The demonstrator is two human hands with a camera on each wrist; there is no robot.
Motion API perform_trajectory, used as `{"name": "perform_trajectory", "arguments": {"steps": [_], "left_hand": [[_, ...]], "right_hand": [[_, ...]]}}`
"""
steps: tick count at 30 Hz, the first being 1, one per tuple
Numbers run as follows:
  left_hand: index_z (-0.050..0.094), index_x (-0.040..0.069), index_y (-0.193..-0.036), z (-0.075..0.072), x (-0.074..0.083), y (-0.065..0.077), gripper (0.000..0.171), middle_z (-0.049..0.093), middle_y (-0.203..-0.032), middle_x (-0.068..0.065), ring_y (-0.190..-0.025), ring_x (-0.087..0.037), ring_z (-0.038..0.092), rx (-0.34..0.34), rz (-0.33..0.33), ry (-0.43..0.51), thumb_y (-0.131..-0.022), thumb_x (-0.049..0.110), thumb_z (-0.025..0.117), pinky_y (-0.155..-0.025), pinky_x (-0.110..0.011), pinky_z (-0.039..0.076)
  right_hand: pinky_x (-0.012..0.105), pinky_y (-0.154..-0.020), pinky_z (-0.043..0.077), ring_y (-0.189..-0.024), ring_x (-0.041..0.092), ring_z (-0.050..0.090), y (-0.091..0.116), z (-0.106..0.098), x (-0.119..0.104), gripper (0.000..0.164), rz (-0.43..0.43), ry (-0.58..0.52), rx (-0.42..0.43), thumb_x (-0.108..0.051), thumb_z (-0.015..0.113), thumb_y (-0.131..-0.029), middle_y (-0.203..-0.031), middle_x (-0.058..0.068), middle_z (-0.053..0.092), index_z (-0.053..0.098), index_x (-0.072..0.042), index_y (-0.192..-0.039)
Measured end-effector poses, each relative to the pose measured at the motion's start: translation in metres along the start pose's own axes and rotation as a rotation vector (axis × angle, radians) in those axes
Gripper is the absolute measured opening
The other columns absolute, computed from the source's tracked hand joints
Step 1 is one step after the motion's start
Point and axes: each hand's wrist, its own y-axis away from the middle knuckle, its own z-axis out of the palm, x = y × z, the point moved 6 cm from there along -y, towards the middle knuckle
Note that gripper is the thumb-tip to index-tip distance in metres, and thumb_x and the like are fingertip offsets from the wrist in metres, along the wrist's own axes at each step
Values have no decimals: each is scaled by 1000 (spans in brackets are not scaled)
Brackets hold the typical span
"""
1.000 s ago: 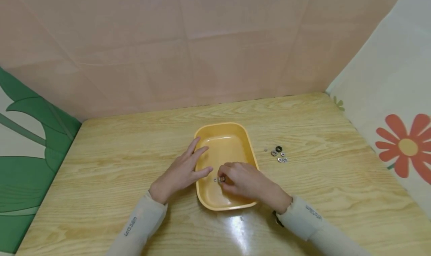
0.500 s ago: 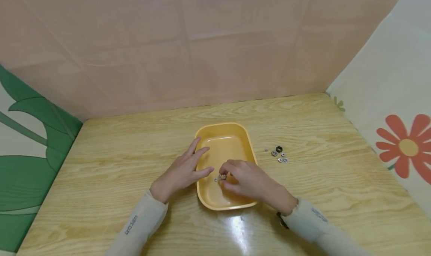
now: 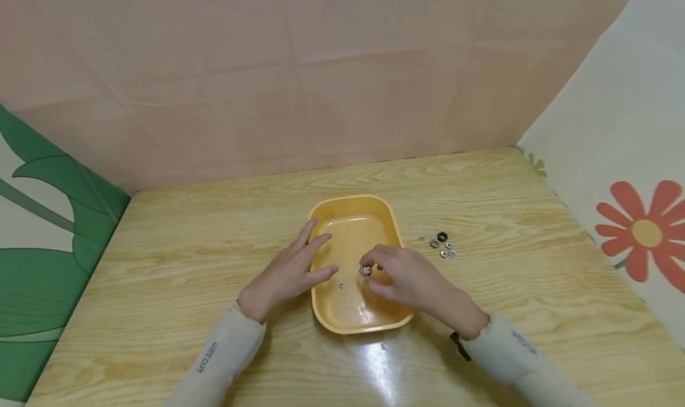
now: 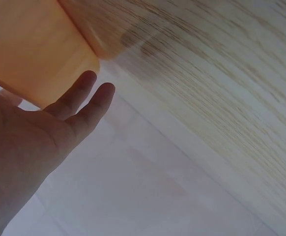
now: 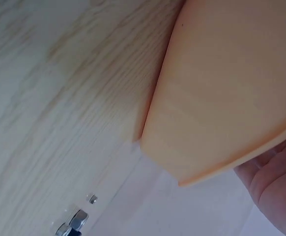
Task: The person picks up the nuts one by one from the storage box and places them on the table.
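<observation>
A yellow plastic tray [image 3: 350, 228] lies on the wooden table in the head view. Over its inside, my right hand [image 3: 409, 276] pinches a silver hex nut [image 3: 365, 271] between thumb and fingertips. One tiny nut [image 3: 341, 286] rests on the tray floor, left of that hand. My left hand [image 3: 283, 279] lies along the tray's left rim with its fingers spread and straight, holding nothing. In the left wrist view two fingers of the left hand [image 4: 35, 132] stand against the tray's outer wall [image 4: 35, 49]. The right wrist view hides the pinched nut behind the tray wall [image 5: 221, 88].
To the right of the tray, several loose nuts sit on the table: a black nut [image 3: 442, 237], a larger silver nut [image 3: 434, 243] and smaller ones. A pink cloth [image 3: 299, 97] hangs behind the table's back edge, and a flower-printed cloth [image 3: 615, 127] stands at the right.
My right hand has risen and shifted to the right and away from me, carrying the hex nut with it. The tiny nut stays in place, and the left hand has not moved.
</observation>
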Motion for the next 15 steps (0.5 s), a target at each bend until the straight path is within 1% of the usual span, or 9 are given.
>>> {"name": "perform_trajectory", "arguments": {"steps": [2, 9, 15], "left_hand": [[38, 16, -153, 0, 0, 0, 71, 5, -168, -9, -128, -40, 54, 2, 1, -4, -96, 52, 59, -107, -57, 41], [38, 16, -153, 1, 0, -1, 70, 5, -168, -10, -129, -40, 53, 7, 6, -12, -96, 51, 59, -107, -56, 42], [39, 15, -152, 0, 1, -1, 70, 4, -168, -10, -132, -40, 50, 6, 8, -4, -96, 51, 59, -108, -57, 41]], "right_hand": [[27, -71, 56, -85, 15, 69, 1, -3, 1, 21, 3, 5, 21, -20, 73, -86, -99, -2, 72, 70, -12, -106], [27, -68, 54, -81, 12, 68, 5, -14, 8, 21, -8, 25, 133, -19, 75, -83, -94, -4, 71, 70, -13, -103], [26, -65, 53, -79, 12, 68, 10, -21, 13, 23, 2, 46, 171, -19, 75, -81, -94, -3, 72, 70, -12, -102]]}}
